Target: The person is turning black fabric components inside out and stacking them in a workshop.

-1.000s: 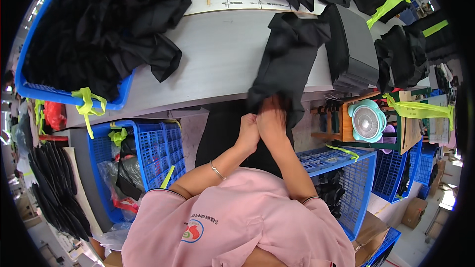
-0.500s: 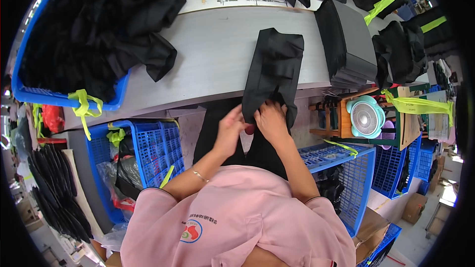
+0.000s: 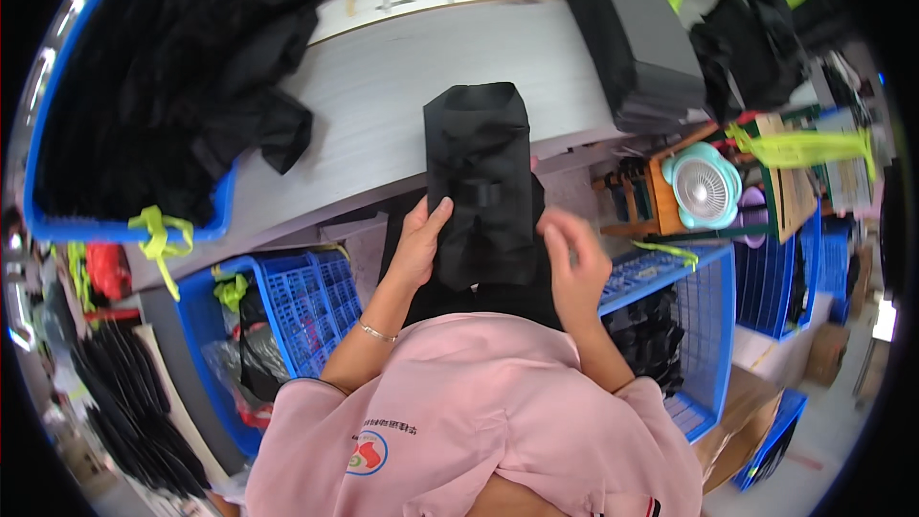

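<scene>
A black fabric pouch [image 3: 479, 201], long and flat, lies over my lap, and its far end reaches up over the near edge of the table. My left hand [image 3: 417, 244] is closed on the pouch's left edge, the thumb on top and the other fingers partly out of sight behind it. Just right of the pouch, my right hand [image 3: 579, 263] is raised and a little blurred. Its fingers are bent, with a gap between them and the thumb, and nothing shows in it.
The light table [image 3: 383, 86] spans the front. At its left, a blue basket [image 3: 233, 206] is heaped with black cloth pieces [image 3: 172, 67]. A stack of black pieces [image 3: 641, 48] stands at the right. Blue crates [image 3: 311, 302] flank my legs, and a turquoise fan [image 3: 706, 187] sits beyond the right one.
The pouch has come closer to my body and now lies straighter. My left hand has shifted to its left edge. My right hand has left its near end and moved right.
</scene>
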Action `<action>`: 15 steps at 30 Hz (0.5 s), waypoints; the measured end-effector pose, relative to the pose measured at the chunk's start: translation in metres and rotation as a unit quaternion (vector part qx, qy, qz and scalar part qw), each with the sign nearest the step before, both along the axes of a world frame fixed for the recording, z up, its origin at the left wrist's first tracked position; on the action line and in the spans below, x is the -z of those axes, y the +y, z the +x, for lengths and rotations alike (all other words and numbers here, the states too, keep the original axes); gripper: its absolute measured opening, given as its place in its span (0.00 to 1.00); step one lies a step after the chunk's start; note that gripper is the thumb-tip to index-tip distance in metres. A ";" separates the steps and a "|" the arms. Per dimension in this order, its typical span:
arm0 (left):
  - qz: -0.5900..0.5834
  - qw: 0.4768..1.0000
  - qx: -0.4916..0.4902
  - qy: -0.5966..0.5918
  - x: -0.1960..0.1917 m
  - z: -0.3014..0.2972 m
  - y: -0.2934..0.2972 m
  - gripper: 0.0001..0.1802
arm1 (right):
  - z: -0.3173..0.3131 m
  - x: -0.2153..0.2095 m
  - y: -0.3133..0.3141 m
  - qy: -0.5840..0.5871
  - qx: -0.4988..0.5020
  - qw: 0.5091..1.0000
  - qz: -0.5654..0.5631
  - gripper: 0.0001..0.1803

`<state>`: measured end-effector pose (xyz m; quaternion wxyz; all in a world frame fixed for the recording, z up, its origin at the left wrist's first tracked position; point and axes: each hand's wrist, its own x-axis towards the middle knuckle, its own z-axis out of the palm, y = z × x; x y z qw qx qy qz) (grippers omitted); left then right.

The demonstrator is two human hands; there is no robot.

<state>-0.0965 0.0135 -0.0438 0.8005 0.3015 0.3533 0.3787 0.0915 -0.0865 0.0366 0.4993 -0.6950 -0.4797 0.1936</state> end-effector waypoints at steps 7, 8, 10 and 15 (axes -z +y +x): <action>-0.083 0.993 0.082 0.035 0.001 -0.007 -0.014 0.26 | 0.024 0.038 0.002 0.641 -0.140 0.754 -0.032 0.19; -0.125 0.989 0.073 -0.002 0.004 -0.010 -0.014 0.27 | 0.021 0.040 -0.005 0.678 -0.185 0.712 -0.004 0.19; -0.217 0.951 0.118 -0.188 0.013 -0.012 -0.017 0.28 | 0.020 0.045 -0.014 0.707 -0.151 0.691 0.005 0.20; -0.172 0.959 0.219 -0.047 0.026 0.010 -0.018 0.28 | 0.040 0.079 -0.041 0.716 -0.048 0.696 0.019 0.20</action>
